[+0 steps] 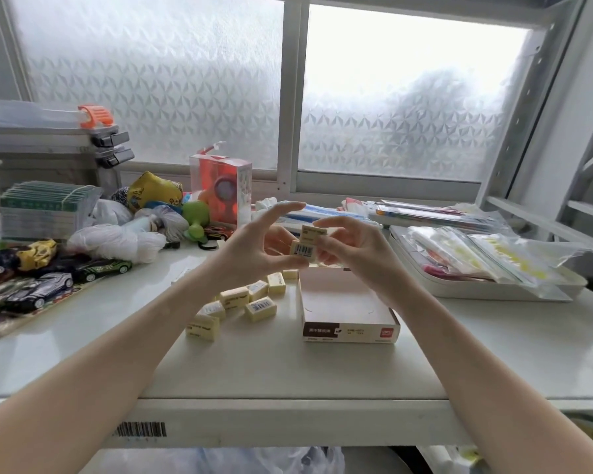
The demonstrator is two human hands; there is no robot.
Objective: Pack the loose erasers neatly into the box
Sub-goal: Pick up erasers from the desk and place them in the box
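Frosted window glass [158, 80] with an embossed pinwheel pattern backs a smooth, glossy white table [271, 367]. Above its middle both hands meet over an open cardboard box [346, 309], a shallow rectangular tray with white inner walls and a brown-and-red printed front panel. The left hand [250, 248] has its index finger stretched straight up and outward while thumb and lower fingers pinch a small cream block, the barcoded eraser [303, 250], by its near side. The right hand [353, 244] curls its fingertips around a second eraser [314, 231] stacked just above and touching the first (both are paper-sleeved, with crisp edges). Left of the box, the loose erasers [240, 302] lie scattered at odd angles, the same pale yellow bricks, some showing barcodes. Further left sit crumpled white plastic bags [117, 239] and glossy toy cars [45, 289]. At right, a white tray [476, 289] holds clear crinkled zip bags [486, 254].
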